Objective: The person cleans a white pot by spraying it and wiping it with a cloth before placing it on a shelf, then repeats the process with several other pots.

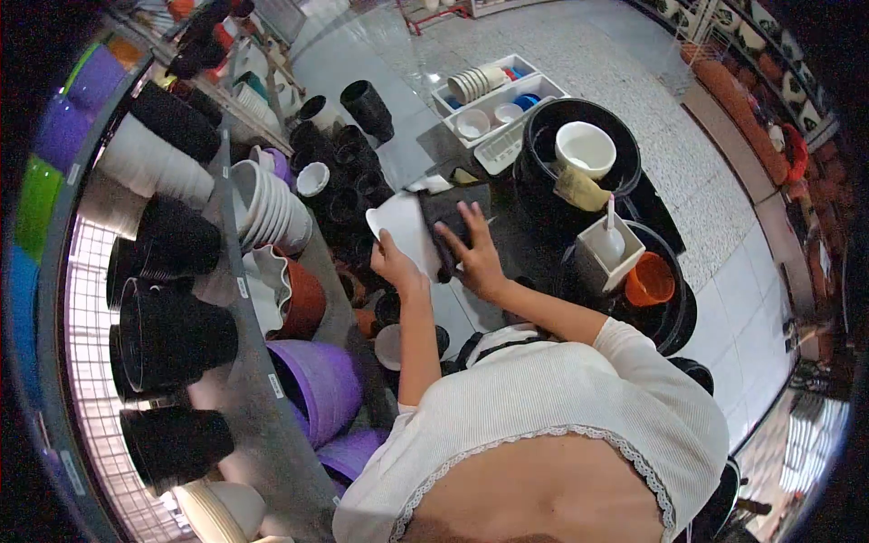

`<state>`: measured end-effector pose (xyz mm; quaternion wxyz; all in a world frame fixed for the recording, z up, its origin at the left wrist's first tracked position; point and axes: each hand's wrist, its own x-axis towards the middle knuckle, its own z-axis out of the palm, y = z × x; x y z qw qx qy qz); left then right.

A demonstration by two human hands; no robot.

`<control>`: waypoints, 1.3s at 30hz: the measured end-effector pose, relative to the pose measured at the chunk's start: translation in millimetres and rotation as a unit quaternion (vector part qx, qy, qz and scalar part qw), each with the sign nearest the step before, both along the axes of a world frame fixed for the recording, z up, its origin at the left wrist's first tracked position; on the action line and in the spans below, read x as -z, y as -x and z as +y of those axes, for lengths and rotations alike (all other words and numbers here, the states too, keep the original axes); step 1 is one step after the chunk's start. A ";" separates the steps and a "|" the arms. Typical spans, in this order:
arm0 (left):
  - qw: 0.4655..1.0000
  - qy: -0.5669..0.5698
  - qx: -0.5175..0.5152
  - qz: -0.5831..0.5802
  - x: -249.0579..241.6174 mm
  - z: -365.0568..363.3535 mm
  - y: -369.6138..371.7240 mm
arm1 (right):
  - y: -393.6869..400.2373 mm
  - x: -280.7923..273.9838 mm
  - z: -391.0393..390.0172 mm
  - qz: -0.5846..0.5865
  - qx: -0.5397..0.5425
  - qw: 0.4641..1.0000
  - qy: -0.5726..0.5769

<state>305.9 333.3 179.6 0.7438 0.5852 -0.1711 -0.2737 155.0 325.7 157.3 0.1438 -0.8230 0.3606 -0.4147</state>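
My left hand [396, 263] is closed around the rim side of a white plastic pot [405, 225], which lies tilted in front of my body. Against the pot's other end my right hand [476, 257] presses a dark, cloth-like piece [441, 210], its fingers spread over it. The piece hides that end of the pot, and its exact kind is hard to make out. Beyond the hands, several black pots [347, 149] stand grouped on the floor. A small white pot [313, 179] rests among them.
Left, shelves hold stacked black pots [176, 326], white pots [272, 208] and purple pots [317, 385]. Right, a large black tub [625, 136] holds a white bowl [586, 149]; nearer are a square white container [609, 251] with a brush-like handle and an orange pot [650, 279]. A white divided tray [498, 100] stands ahead.
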 end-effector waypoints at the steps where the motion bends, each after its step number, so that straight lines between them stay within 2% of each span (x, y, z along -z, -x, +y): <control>1: 1.000 0.012 0.002 0.020 -18.8 0.4 14.6 | 7.1 -1.7 -0.6 -0.080 -0.009 0.995 -0.063; 2: 0.999 0.024 0.003 0.041 -28.1 -0.4 24.5 | 15.0 -1.6 -2.9 -0.160 -0.017 0.979 -0.125; 3: 0.996 0.055 0.043 0.058 -20.9 -3.0 25.2 | 21.8 10.7 -11.8 -0.202 -0.013 0.972 -0.119; 4: 0.995 0.045 0.057 0.066 -22.4 -4.5 28.0 | 26.5 12.3 -18.7 -0.183 0.015 0.981 -0.061; 6: 0.993 0.024 0.083 0.082 -25.1 -6.3 32.7 | 42.6 22.1 -26.6 -0.165 0.023 0.983 -0.074; 9: 0.980 0.036 0.147 0.128 -9.9 -6.7 29.2 | 63.9 20.0 -30.0 -0.306 -0.037 0.906 -0.290; 12: 0.982 -0.007 0.144 0.124 -16.4 -0.3 36.5 | 81.5 -6.4 -27.4 -0.244 -0.004 0.900 -0.362; 13: 0.980 -0.007 0.157 0.122 -17.6 2.2 36.3 | 81.1 15.6 -32.3 -0.279 0.037 0.878 -0.388; 16: 0.978 -0.016 0.183 0.098 -17.1 15.2 30.8 | 98.9 48.0 -57.4 -0.381 -0.160 0.732 -0.542; 17: 0.979 -0.026 0.187 0.078 -16.5 19.6 27.8 | 109.4 66.5 -69.7 -0.293 -0.160 0.767 -0.548; 20: 0.962 -0.094 0.252 -0.041 -21.9 37.8 17.3 | 116.4 62.5 -89.2 -0.250 -0.193 0.694 -0.647; 21: 0.948 -0.124 0.279 -0.089 -24.0 44.5 14.1 | 103.1 60.9 -95.2 -0.290 -0.284 0.669 -0.622; 24: 0.956 -0.093 0.239 -0.141 -18.7 56.5 17.4 | 84.0 2.7 -109.5 -0.054 -0.334 0.802 -0.492; 28: 0.961 -0.088 0.184 -0.189 -39.7 68.3 3.6 | 53.5 -29.0 -113.9 0.025 -0.328 0.823 -0.463; 29: 0.959 -0.098 0.167 -0.206 -36.0 71.2 -2.1 | 45.1 -56.5 -108.1 0.038 -0.337 0.826 -0.450; 30: 0.958 -0.109 0.142 -0.225 -27.1 74.1 -8.4 | 39.7 -34.3 -116.3 0.121 -0.275 0.858 -0.417; 32: 0.960 -0.132 0.087 -0.231 -23.3 82.2 -18.1 | 21.5 -45.6 -115.2 0.092 -0.264 0.819 -0.502; 33: 0.964 -0.140 0.062 -0.215 -21.6 86.9 -22.2 | 10.4 -3.4 -124.2 -0.047 -0.352 0.762 -0.541; 34: 0.960 -0.138 0.019 -0.243 -16.7 92.5 -28.0 | -0.6 -55.9 -109.3 0.008 -0.354 0.771 -0.529; 35: 0.953 -0.141 -0.025 -0.269 -12.7 96.8 -31.5 | -5.1 2.9 -121.4 -0.033 -0.320 0.790 -0.521; 36: 0.958 -0.146 -0.033 -0.243 -6.9 104.8 -37.0 | -21.9 -56.3 -100.4 -0.023 -0.359 0.752 -0.552; 37: 0.964 -0.151 -0.037 -0.216 -4.5 114.1 -42.3 | -32.8 -66.6 -89.6 -0.039 -0.365 0.766 -0.528; 38: 0.964 -0.157 -0.068 -0.205 -6.4 122.7 -44.4 | -44.8 -44.8 -97.2 -0.018 -0.399 0.764 -0.507; 39: 0.963 -0.163 -0.093 -0.192 -10.3 128.5 -45.7 | -56.6 -47.5 -99.6 0.028 -0.421 0.750 -0.510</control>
